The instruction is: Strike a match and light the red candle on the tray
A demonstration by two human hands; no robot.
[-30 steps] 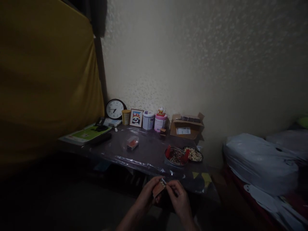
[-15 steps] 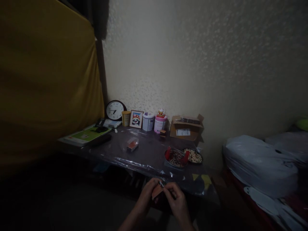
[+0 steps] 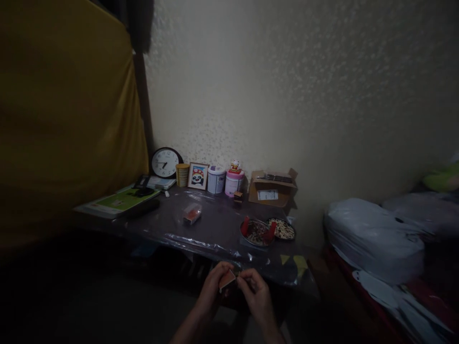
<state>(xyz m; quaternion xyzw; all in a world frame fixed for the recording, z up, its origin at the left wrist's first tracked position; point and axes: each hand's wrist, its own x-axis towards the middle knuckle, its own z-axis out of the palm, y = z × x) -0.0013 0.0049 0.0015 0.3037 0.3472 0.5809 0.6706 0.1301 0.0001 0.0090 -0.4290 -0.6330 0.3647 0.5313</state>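
Note:
My left hand is wrapped round a small orange-brown box with a pale edge, which looks like a matchbox. It is held tilted just in front of the table's near edge. My right hand is closed in a pinch at the right end of the box. Whatever sits between its fingertips is too small and dark to make out. Beyond the hands, a round dish holds small dark and pale bits with red pieces at its rim. A second dish of thin pale sticks stands against it.
The plastic-covered table carries a clear-wrapped orange pack. Along the wall stand a clock, a panda picture, a white tin, a pink tin and an open carton. A white bag lies at right.
The view has shifted slightly, so things sit a little further left. The box's orange face is turned more towards me, and the white bit at the fingertips no longer shows.

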